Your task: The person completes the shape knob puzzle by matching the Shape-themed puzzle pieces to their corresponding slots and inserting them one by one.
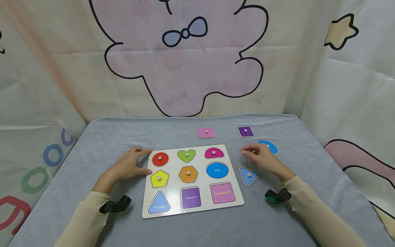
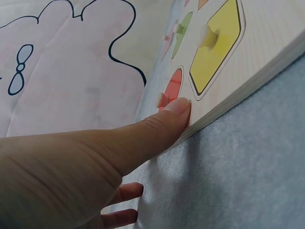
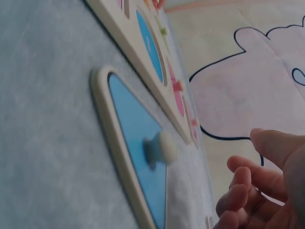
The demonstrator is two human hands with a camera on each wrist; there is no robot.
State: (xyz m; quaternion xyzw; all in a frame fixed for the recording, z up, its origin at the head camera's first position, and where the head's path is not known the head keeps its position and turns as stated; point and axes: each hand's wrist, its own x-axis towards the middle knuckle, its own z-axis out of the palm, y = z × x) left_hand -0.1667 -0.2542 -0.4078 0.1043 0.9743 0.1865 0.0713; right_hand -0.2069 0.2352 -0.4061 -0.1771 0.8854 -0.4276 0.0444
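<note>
A wooden peg puzzle board (image 1: 172,192) lies on the table, with red circle, green heart, magenta half-circle, yellow pentagon and orange hexagon pieces seated in it. Its Oval, Triangle, Square and Rectangular recesses show printed labels. My left hand (image 1: 129,164) rests at the board's left edge, thumb and forefinger spread; in the left wrist view, the thumb (image 2: 157,125) touches the board's rim. To the right of the board, my right hand (image 1: 262,158) hovers with loosely bent fingers and holds nothing. Below it lies a blue triangle piece (image 1: 247,178); beyond, the blue oval piece (image 1: 271,147) is partly hidden by the hand.
Behind the board lie a pink rectangle piece (image 1: 202,133) and a purple square piece (image 1: 243,133), each with a knob. A grey cloth (image 1: 123,133) covers the table. Printed curtains (image 1: 185,68) stand behind and at both sides. Each wrist wears a dark band.
</note>
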